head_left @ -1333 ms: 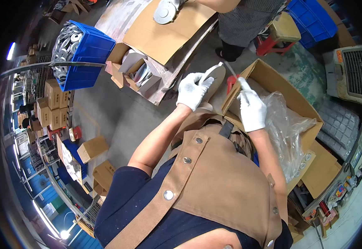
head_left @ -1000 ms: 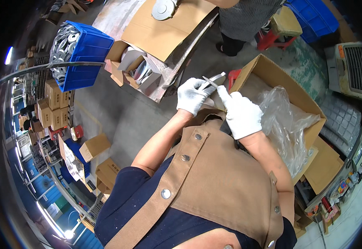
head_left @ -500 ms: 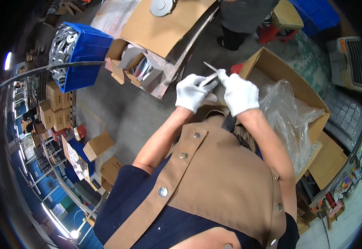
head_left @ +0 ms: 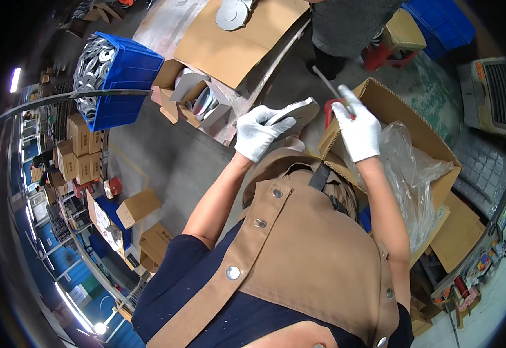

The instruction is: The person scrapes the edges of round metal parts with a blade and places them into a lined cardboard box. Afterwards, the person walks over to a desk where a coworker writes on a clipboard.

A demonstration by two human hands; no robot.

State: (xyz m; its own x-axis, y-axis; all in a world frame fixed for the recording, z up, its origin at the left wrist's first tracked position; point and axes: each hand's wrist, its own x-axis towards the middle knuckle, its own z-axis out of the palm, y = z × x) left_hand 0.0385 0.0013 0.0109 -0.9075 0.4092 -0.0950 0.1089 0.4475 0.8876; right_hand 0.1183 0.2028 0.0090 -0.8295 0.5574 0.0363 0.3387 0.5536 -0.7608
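Our left hand (head_left: 259,132) clamps the flat part (head_left: 295,109); rightward and apart, our right hand (head_left: 359,133) grips the thin tool (head_left: 325,79). We should brace the flat part firmly.

Two gloved hands (head_left: 259,132) (head_left: 360,132), one rod (head_left: 325,81)

1 head-worn fisheye looks down closely over the brown apron (head_left: 317,249), its rim seemingly blurred.
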